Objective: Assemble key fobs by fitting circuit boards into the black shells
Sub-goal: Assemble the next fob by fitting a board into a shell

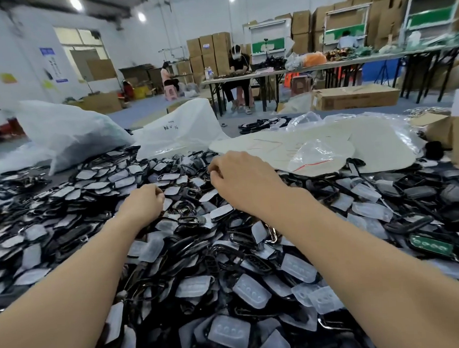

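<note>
The left hand (145, 205) at 10 o'clock and the right hand (239, 181) at 12 curl their fingers (219, 171) into the shell heap (188, 220); any pinch is hidden. A circuit board (431, 245) lies at 4 o'clock; digging may bury it.

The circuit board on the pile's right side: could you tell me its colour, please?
The circuit board is green with pale round pads; the head view shows it.
</note>
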Action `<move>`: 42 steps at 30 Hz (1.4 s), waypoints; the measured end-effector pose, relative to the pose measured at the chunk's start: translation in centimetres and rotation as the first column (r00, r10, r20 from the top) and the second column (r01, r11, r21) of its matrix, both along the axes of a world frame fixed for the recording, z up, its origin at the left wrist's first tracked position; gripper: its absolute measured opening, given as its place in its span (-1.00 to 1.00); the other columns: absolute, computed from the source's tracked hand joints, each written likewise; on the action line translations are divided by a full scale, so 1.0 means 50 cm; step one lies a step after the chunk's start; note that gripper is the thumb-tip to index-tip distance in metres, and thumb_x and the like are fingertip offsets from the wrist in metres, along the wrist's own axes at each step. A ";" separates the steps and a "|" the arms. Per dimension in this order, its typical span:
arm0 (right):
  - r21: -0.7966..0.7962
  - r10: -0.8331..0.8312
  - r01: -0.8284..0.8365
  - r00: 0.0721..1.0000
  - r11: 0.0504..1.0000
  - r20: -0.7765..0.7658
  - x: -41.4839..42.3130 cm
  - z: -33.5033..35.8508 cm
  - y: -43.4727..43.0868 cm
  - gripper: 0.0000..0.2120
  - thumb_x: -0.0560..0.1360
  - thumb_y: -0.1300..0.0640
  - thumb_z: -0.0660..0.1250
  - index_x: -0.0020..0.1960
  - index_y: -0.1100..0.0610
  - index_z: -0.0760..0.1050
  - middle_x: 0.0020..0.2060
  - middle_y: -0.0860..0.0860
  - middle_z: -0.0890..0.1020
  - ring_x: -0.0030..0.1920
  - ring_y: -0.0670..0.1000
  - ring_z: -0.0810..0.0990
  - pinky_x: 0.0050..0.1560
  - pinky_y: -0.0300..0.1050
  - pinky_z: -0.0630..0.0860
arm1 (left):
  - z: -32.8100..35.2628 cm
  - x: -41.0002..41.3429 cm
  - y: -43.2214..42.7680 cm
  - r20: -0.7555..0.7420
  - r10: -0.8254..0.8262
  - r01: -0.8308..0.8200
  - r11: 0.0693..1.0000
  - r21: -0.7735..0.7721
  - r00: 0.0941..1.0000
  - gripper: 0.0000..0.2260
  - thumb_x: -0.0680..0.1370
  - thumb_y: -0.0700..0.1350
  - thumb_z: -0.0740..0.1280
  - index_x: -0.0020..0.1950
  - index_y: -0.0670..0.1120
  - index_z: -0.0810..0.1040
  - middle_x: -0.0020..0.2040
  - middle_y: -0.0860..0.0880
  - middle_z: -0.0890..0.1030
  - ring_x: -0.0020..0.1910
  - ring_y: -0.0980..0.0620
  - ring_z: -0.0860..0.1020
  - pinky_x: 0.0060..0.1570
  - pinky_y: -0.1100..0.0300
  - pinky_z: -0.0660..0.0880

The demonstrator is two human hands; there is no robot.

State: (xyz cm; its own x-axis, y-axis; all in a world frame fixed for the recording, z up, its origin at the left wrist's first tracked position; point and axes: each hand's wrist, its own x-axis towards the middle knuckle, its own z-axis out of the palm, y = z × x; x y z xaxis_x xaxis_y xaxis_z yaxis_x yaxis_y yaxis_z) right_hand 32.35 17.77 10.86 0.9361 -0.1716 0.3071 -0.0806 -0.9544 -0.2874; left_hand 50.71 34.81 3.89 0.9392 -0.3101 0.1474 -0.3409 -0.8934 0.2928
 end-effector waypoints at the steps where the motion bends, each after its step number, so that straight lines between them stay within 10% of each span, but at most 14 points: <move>1: -0.004 -0.004 0.004 1.000 1.000 -0.008 0.010 0.004 0.002 -0.73 0.67 0.13 0.13 0.26 0.11 0.54 0.15 0.08 0.61 0.10 0.13 0.58 -0.04 -0.03 0.49 | -0.002 0.009 -0.001 -0.008 0.008 -0.008 1.000 -0.003 1.000 -0.78 0.66 -0.09 0.21 0.18 -0.13 0.58 0.09 -0.17 0.65 -0.05 -0.16 0.56 -0.02 0.02 0.53; 21: -0.018 -0.028 0.030 0.997 0.999 0.069 0.058 0.016 -0.075 -0.72 0.68 0.05 0.12 0.26 0.05 0.54 0.14 0.04 0.54 0.02 0.08 0.49 -0.01 -0.01 0.45 | -0.030 0.124 -0.094 -0.206 0.253 -0.258 0.966 -0.001 0.945 -0.58 0.58 0.12 0.39 -0.01 -0.28 0.49 0.10 -0.32 0.61 0.12 -0.29 0.55 0.05 -0.05 0.49; 31: -0.007 -0.037 0.037 0.998 0.999 0.051 0.016 0.016 -0.079 -0.71 0.68 0.08 0.10 0.27 0.09 0.54 0.16 0.06 0.53 0.12 0.12 0.54 0.11 0.04 0.51 | -0.050 0.109 -0.086 -0.166 0.243 -0.231 0.969 0.090 0.956 -0.47 0.62 0.22 0.25 0.40 -0.15 0.48 0.42 -0.30 0.36 0.41 -0.27 0.30 0.41 -0.09 0.29; 42: 0.070 -0.051 0.041 0.990 0.997 0.134 -0.028 0.022 -0.100 -0.70 0.68 0.04 0.12 0.29 0.02 0.55 0.22 0.02 0.48 0.10 0.06 0.55 0.08 0.02 0.51 | -0.034 0.046 -0.047 0.060 0.066 -0.033 0.898 -0.438 0.996 -0.79 0.56 -0.02 0.43 -0.02 -0.09 0.46 -0.07 -0.09 0.60 -0.06 -0.13 0.54 -0.07 0.04 0.40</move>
State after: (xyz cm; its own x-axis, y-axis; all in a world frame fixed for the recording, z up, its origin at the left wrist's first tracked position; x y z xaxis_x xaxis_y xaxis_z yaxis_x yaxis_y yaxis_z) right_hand 30.97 12.78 11.98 0.8771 -0.2378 0.4173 -0.0798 -0.9289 -0.3616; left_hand 53.02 32.45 2.20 0.9337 -0.1524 0.3241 -0.3339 -0.6979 0.6336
